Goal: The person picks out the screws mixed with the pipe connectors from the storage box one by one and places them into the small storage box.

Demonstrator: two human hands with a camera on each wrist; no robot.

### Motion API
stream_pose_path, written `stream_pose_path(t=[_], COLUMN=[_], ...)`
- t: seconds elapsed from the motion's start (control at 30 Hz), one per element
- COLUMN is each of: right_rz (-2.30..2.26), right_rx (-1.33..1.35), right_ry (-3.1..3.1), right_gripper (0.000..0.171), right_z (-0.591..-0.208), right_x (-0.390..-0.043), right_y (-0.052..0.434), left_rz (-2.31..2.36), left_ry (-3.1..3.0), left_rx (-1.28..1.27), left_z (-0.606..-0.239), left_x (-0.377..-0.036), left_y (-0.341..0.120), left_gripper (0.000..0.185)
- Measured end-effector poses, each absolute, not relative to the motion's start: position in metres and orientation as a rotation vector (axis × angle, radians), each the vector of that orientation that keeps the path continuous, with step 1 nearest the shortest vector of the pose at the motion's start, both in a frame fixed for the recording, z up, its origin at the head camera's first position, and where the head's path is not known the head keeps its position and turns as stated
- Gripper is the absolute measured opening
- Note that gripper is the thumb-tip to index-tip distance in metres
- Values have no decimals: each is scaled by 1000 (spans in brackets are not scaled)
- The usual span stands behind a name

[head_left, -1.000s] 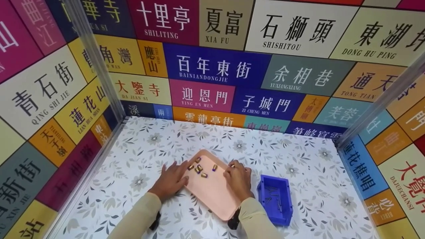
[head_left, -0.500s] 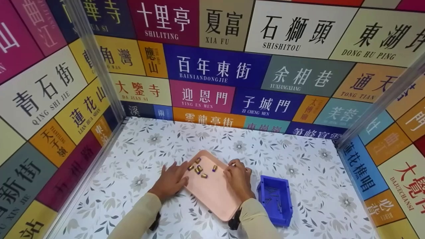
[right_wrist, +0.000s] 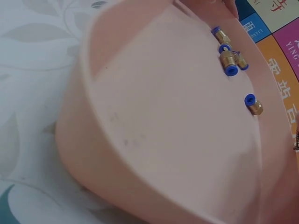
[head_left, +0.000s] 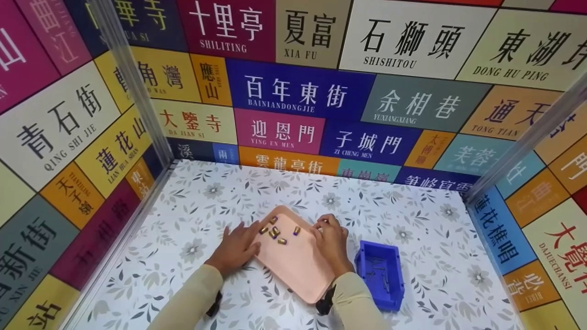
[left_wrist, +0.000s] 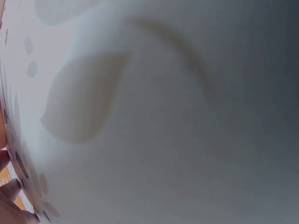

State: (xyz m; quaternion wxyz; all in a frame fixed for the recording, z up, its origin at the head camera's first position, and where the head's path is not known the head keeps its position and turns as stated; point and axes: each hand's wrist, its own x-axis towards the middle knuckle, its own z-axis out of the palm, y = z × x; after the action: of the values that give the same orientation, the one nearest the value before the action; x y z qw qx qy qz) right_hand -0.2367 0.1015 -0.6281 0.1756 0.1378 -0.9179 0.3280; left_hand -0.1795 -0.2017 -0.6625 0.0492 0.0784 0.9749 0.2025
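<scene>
Walls papered with coloured place-name signs are closing in a floral-patterned tabletop (head_left: 192, 215). On it, the left hand (head_left: 236, 250) is lying flat with straight fingers, pressing against the left edge of a pink tray (head_left: 298, 270). Small brass fittings with blue ends (head_left: 275, 231) are sitting in a loose cluster at the tray's far end. The right hand (head_left: 331, 243) is resting on the tray's right rim, fingers curled over something small that cannot be made out. A blue bin (head_left: 380, 275) holding dark screws is standing just beside the tray.

Right hand (head_left: 331, 242) perhaps slightly farther.
</scene>
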Motion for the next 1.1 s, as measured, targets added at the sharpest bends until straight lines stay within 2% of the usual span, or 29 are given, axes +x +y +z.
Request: stream_pose_path(t=[0.6,1.1], right_rz=[1014,997], right_rx=[510,486], right_ry=[-2514,-2541], right_gripper=[10,11], right_z=[-616,-605], right_x=[-239,-239], right_y=[121,139], left_rz=[626,617], left_ry=[2951,2929], left_rx=[268,257], left_z=[-656,-657], left_x=[-176,-178], left_y=[-202,-202], left_gripper=[71,70])
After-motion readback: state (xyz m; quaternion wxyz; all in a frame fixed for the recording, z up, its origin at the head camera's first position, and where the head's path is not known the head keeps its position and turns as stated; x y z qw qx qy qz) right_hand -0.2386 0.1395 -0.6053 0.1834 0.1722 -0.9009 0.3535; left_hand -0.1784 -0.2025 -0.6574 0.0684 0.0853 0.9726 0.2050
